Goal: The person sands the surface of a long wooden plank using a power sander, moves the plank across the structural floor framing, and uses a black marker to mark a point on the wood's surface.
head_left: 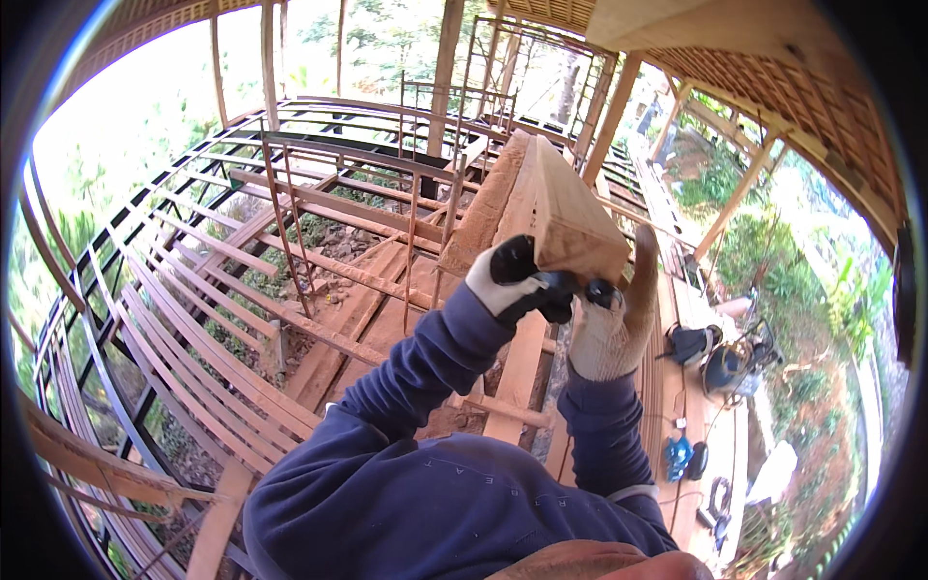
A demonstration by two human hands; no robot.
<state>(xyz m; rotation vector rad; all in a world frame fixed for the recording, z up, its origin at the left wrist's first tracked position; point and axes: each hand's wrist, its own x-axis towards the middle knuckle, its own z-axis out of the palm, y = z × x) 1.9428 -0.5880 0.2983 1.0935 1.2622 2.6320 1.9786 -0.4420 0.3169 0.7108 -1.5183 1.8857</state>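
Both my hands wear white work gloves with dark palms. My left hand (512, 280) grips the near end of a thick wooden beam (561, 208) from below on its left side. My right hand (614, 324) clasps the same end from the right, thumb raised along the beam's edge. The beam is held up in front of me and points away, toward the far posts. My dark blue sleeves rise from the lower edge.
Below lies an open frame of metal joists (164, 319) with loose wooden planks (338, 319) and rebar uprights (285, 213). A plank walkway (677, 319) on the right carries power tools (720, 358) and cables. Wooden posts (609, 116) and a lattice roof stand ahead.
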